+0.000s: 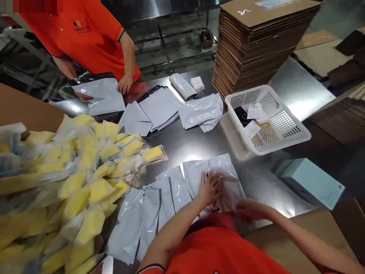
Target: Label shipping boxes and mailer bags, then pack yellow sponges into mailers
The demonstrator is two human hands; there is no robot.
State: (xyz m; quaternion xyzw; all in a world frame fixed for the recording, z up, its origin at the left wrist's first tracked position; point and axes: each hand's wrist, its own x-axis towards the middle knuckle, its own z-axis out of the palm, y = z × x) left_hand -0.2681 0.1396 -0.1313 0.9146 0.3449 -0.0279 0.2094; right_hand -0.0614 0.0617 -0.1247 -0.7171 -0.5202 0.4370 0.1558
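My left hand (209,187) lies flat with its fingers spread on a grey plastic mailer bag (226,171), the rightmost of several grey mailer bags (159,205) fanned out on the steel table (194,146). My right hand (246,208) rests at the near edge of the same bag; it is smeared by motion and its fingers are hard to make out. A big heap of yellow sponges in clear wrappers (71,179) lies to the left.
A co-worker in an orange shirt (85,34) across the table handles grey bags (102,97). A white basket (268,118) with papers, a tall stack of flat cardboard (256,42), a light blue box (310,182) and more grey bags (199,110) stand around.
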